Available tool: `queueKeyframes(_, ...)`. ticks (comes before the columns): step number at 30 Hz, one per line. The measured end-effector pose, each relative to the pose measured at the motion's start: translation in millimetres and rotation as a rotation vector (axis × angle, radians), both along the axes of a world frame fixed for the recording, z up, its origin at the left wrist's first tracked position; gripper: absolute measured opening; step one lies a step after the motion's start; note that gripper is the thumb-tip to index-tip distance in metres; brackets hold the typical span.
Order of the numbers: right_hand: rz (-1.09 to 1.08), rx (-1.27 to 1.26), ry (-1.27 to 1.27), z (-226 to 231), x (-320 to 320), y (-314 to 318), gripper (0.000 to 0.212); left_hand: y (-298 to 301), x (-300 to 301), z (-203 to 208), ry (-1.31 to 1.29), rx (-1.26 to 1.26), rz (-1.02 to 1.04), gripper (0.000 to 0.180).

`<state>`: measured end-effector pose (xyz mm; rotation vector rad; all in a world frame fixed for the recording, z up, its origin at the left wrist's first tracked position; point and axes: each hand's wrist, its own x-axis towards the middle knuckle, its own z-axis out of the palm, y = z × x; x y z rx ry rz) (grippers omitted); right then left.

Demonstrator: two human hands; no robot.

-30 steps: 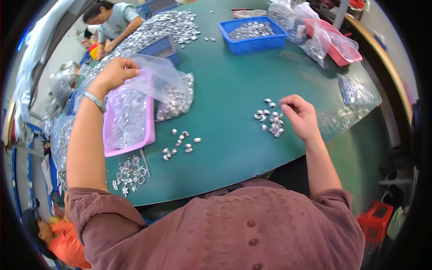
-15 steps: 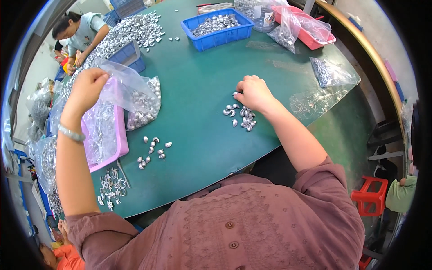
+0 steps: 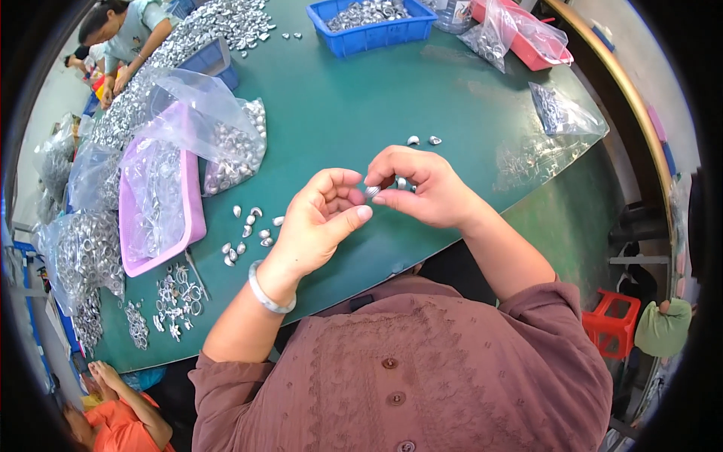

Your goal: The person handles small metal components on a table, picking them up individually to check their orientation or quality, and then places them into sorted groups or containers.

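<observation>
Over the middle of the green table, my right hand [image 3: 425, 187] pinches a small silvery curved metal piece [image 3: 372, 191] between thumb and fingertips. Facing it, close by, is my left hand [image 3: 315, 220], its fingers loosely curled and its thumb apart, with nothing visible in it. More of the curved metal pieces lie partly hidden behind my right hand, and two loose pieces [image 3: 434, 140] rest just beyond it. Left of my left hand is a scattered group of similar pieces [image 3: 249, 220]. A clear bag of silvery pieces [image 3: 242, 143] leans on a lilac basket [image 3: 197, 215].
A blue tray [image 3: 361, 44] of metal pieces stands at the far side, with a red basket [image 3: 536, 56] and a small clear bag [image 3: 561, 111] to the right. A large heap [image 3: 218, 22] spreads far left near another person. Ring-like metal parts [image 3: 177, 297] lie near left.
My left hand has let go of the clear bag and come right to the middle. My right hand has moved nearer, bringing a curved metal piece. The bag's top has sagged.
</observation>
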<state>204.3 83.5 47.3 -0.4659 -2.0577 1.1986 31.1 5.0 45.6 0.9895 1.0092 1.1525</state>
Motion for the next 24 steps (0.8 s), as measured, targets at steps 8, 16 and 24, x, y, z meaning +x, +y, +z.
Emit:
queueKeyframes(8,0.022,0.014,-0.009,-7,3,-12,0.024,-2,9,-20,0.006,0.170,0.027,0.029)
queueKeyframes(16,0.104,-0.335,0.124,-23,-1,-15,0.037,-7,3,-28,0.038,0.253,0.078,0.031)
queueKeyframes(24,0.096,-0.328,0.152,-24,-2,-15,0.038,-7,3,-37,0.154,0.337,0.119,0.036)
